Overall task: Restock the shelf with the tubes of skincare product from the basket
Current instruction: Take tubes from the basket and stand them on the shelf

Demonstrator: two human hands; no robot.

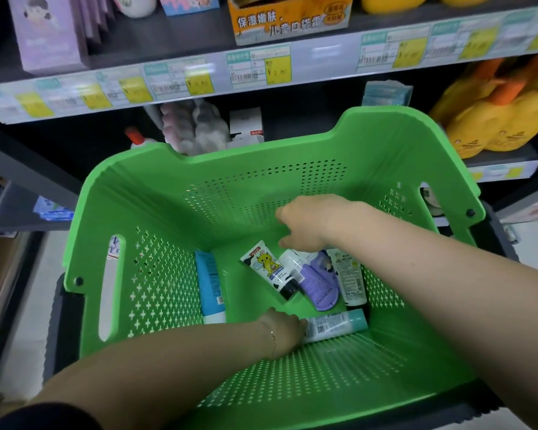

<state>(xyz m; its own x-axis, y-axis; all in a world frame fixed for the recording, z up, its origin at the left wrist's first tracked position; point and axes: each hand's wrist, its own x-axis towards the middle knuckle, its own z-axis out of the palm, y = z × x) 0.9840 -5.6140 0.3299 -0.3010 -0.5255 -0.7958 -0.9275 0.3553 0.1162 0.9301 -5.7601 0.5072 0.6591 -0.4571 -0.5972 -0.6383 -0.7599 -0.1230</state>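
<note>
1. Tubes of skincare product (316, 282) lie loose on the floor of the green basket (168, 193) in the head view, which sits in front of the shelf (292, 57).
2. Blue tube (210, 283) lies along the basket's left wall, apart from the others.
3. A white tube with a yellow cartoon and black cap (269, 268), a purple tube and a white tube with a printed label (348, 277) overlap in a heap near the middle.
4. A teal-capped tube (336, 325) lies crosswise on the near side of the heap.
5. The left hand (284, 332), with a thin bracelet (272, 339) at the wrist, touches the flat end of the teal-capped tube; its fingers are hidden, so I cannot tell whether they close on it.
6. The right hand (308, 225) hangs over the heap, fingers pointing down; whether it holds anything cannot be told.
7. Yellow bottles (491, 119) stand on the shelf at right, an orange box (289, 23) above the price tags (277, 69).
</note>
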